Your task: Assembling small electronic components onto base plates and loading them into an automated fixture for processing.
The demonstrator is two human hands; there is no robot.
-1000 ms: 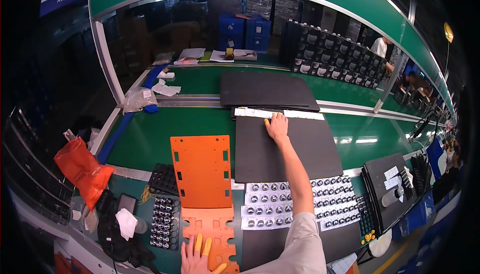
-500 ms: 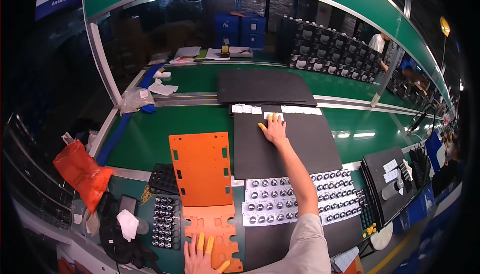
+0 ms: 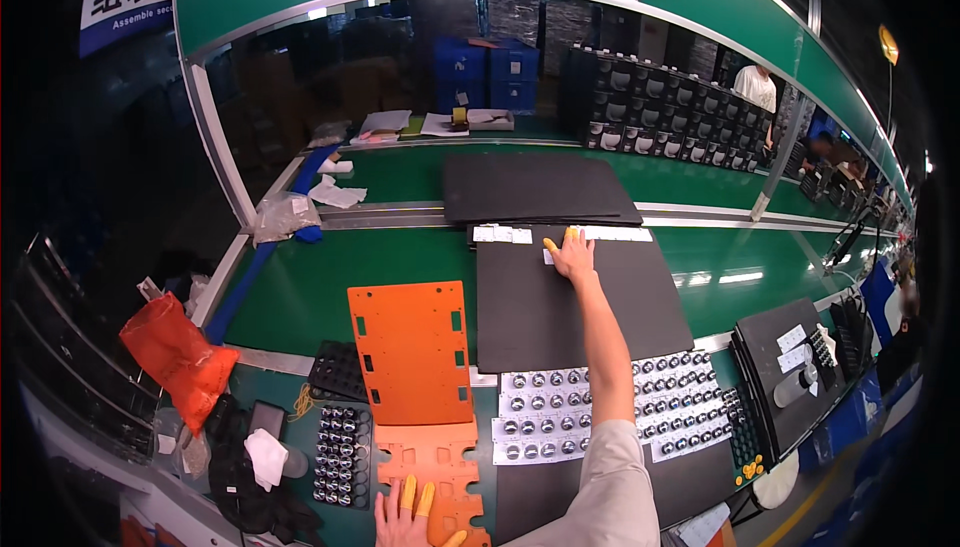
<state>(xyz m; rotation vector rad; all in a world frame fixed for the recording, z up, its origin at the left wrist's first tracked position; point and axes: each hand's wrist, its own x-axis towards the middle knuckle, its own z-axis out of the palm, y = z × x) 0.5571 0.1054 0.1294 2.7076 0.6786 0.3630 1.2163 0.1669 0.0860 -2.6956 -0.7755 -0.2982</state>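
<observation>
My right hand (image 3: 574,258), with yellow finger cots, reaches far forward and lies flat on the far edge of a black foam sheet (image 3: 570,302), next to a row of white labels (image 3: 520,235). My left hand (image 3: 410,519), also with yellow fingertips, rests flat on a low orange plate (image 3: 440,467) at the bottom edge. A larger orange plate with cut-outs (image 3: 412,352) lies just beyond it. White trays of round metal parts (image 3: 600,412) sit under my right forearm.
A second black sheet (image 3: 535,187) lies further back on the green belt (image 3: 300,287). Black trays of small parts (image 3: 340,452) are at left, an orange bag (image 3: 175,352) further left, a black tray with white labels (image 3: 800,357) at right. A person (image 3: 755,87) stands far back right.
My right hand has shifted slightly along the far edge of the black sheet near the labels. My left hand stays on the low orange plate.
</observation>
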